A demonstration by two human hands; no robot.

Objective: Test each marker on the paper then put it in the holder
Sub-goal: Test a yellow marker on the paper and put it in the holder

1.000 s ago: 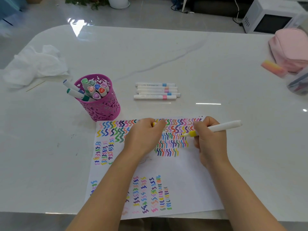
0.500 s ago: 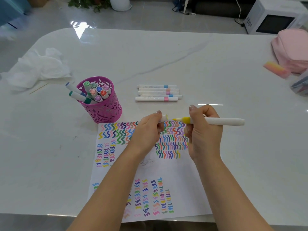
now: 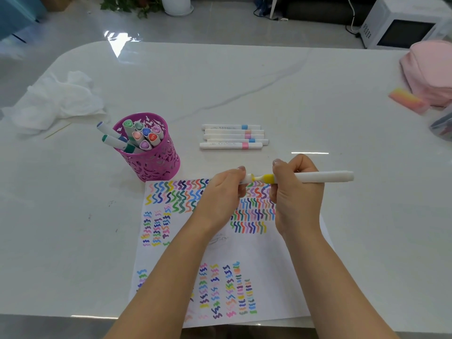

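We see both hands raised over the top edge of the paper (image 3: 269, 250), w/ the yellow marker (image 3: 322, 176) lying level between them. R hand (image 3: 297, 199) has its fingers curled round the white barrel near the yellow collar, thumb underneath; the barrel's back end sticks out to the right. L hand (image 3: 220, 199) pinches the small white cap (image 3: 249, 178) btw thumb and forefinger, the other fingers folded in. The cap's mouth faces the yellow tip & sits right at it; whether they touch we can't tell.

The paper lies flat on the white marble table (image 3: 244, 81), covered in blocks of coloured squiggles, near edge at the table's front. The magenta cut-out holder (image 3: 156, 162) stands upright just beyond the paper's far-left corner, holding approx. nine capped pens (image 3: 137, 135), two leaning out to the left. Five white markers (image 3: 232, 139) lie side by side, capped, behind the hands and right of the holder.

Elsewhere: crumpled tissue (image 3: 58, 99) far left, pink pouch (image 3: 430, 69) and a pink-orange block (image 3: 406, 99) far right, microwave (image 3: 403, 23) on the floor beyond.
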